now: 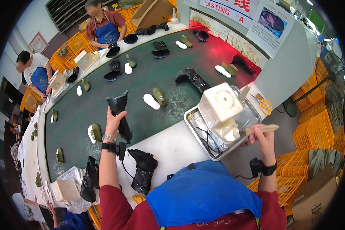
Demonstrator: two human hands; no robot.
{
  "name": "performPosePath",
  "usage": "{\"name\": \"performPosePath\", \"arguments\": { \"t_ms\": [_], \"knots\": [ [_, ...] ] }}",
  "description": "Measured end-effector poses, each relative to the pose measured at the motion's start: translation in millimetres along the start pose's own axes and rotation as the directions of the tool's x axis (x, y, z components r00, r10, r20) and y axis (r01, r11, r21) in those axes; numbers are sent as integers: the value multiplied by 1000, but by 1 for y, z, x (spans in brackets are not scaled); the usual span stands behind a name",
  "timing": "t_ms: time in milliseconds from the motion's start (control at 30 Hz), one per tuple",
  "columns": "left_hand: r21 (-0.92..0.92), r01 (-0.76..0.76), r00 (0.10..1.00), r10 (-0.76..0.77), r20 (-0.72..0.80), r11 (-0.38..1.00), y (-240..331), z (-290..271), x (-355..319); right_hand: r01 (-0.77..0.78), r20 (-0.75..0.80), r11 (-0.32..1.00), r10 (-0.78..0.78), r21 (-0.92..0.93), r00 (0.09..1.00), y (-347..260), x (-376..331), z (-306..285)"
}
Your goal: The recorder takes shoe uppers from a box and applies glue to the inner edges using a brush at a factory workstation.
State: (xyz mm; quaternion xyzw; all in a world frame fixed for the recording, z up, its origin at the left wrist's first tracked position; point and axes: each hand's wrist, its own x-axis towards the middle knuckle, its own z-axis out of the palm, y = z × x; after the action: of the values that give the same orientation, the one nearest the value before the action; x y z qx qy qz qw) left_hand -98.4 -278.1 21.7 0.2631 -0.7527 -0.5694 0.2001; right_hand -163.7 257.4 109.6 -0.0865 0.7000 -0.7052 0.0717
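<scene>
My left hand (pixel 113 122) is closed round a black boot upper (pixel 119 102), raised over the green conveyor belt (pixel 172 92). In my right hand (pixel 262 140) is a brush (pixel 271 128) with a wooden handle. Its bristle end is down at the whitish coated rim below a square white container (pixel 221 102), inside a metal tray (pixel 191 124). Dark cords or strips lie in that tray beside the container. Between my arms, another black buckled boot upper (pixel 143 172) rests on the white table edge.
Green shoe lasts (pixel 159 96) and white insoles (pixel 151 101) sit on the belt among black boots (pixel 193 79). Orange scissors (pixel 265 107) lie beside the tray. Yellow crates (pixel 312 128) stand at right. Two people (pixel 107 30) work across the belt; others are at lower left.
</scene>
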Motion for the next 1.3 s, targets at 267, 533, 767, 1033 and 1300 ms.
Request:
{"name": "performPosePath", "arguments": {
  "t_ms": [267,533,767,1033,1300],
  "knots": [
    [687,278,939,-39,-342,671,-97,13,53,-68,-90,994,60,-82,994,9,-32,21],
    [793,280,921,-383,-65,541,-133,-14,58,-86,-114,995,81,-41,990,7,-29,32],
    [589,-351,931,203,304,728,-54,-34,-66,-30,29,999,29,24,999,17,-12,36],
    [898,116,986,-155,-54,425,-68,52,-239,-106,177,981,76,162,981,40,6,30],
    [800,186,978,-30,-206,570,-96,56,-244,-96,437,989,39,109,899,34,35,55]
  ]
}}
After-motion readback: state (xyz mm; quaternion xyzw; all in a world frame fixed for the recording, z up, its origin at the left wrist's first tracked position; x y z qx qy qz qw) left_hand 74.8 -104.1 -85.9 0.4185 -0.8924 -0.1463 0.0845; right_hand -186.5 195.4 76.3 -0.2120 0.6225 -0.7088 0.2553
